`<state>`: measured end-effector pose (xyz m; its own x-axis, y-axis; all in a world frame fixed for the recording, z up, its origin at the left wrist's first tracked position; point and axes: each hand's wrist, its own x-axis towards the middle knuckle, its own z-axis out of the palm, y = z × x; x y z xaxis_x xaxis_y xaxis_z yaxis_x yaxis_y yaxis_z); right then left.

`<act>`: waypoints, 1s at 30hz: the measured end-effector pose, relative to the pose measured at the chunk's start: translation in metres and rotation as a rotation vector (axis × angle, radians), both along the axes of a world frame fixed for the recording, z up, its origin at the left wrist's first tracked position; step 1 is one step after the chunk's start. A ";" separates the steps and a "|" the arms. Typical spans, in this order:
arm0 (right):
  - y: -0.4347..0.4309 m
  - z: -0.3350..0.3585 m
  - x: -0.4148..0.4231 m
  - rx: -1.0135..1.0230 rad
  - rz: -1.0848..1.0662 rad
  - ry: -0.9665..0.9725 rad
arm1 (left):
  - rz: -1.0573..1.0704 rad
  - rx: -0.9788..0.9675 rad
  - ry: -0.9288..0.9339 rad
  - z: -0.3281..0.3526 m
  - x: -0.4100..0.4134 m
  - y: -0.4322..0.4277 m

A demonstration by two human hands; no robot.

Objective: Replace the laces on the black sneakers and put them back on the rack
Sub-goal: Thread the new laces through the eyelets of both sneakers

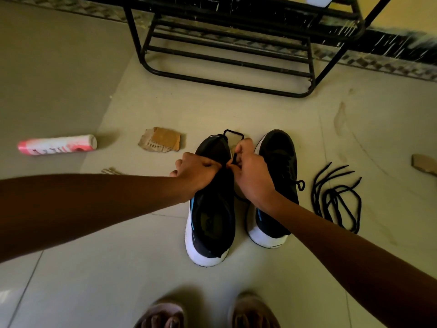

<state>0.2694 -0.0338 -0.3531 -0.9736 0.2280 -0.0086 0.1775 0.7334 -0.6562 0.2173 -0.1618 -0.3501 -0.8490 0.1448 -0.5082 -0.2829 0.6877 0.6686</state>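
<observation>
Two black sneakers with white soles stand side by side on the floor, toes pointing away from me. Over the left sneaker (pixel 212 209) my left hand (pixel 197 171) is curled on its upper, and my right hand (pixel 250 169) pinches a black lace (pixel 234 159) that loops past the toe. The right sneaker (pixel 276 162) stands laced with a small bow at its side. A loose bundle of black laces (pixel 335 200) lies on the floor to the right. The black metal shoe rack (pixel 227 55) stands beyond the sneakers.
A pink and white spray can (pixel 58 145) lies on its side at the left. A torn piece of cardboard (pixel 160 139) lies near the left sneaker's toe, another scrap (pixel 424 164) at the right edge. My feet (pixel 208 313) are at the bottom.
</observation>
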 end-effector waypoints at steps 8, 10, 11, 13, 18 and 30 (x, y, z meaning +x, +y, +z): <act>0.001 -0.003 -0.003 -0.312 -0.235 -0.003 | -0.210 -0.222 0.225 0.006 0.000 0.000; 0.000 -0.005 -0.005 -0.347 -0.264 -0.011 | -0.246 -0.265 0.277 0.005 0.002 0.001; 0.000 -0.007 -0.005 -0.373 -0.277 -0.013 | -0.257 -0.269 0.299 0.005 0.003 0.001; -0.002 -0.009 -0.005 -0.432 -0.311 -0.020 | -0.269 -0.251 0.323 0.003 0.003 -0.001; -0.003 -0.007 -0.003 -0.612 -0.411 -0.049 | -0.310 -0.226 0.345 0.000 0.002 -0.002; -0.011 -0.001 -0.002 -0.634 -0.470 -0.115 | -0.362 -0.184 0.348 0.001 0.001 -0.004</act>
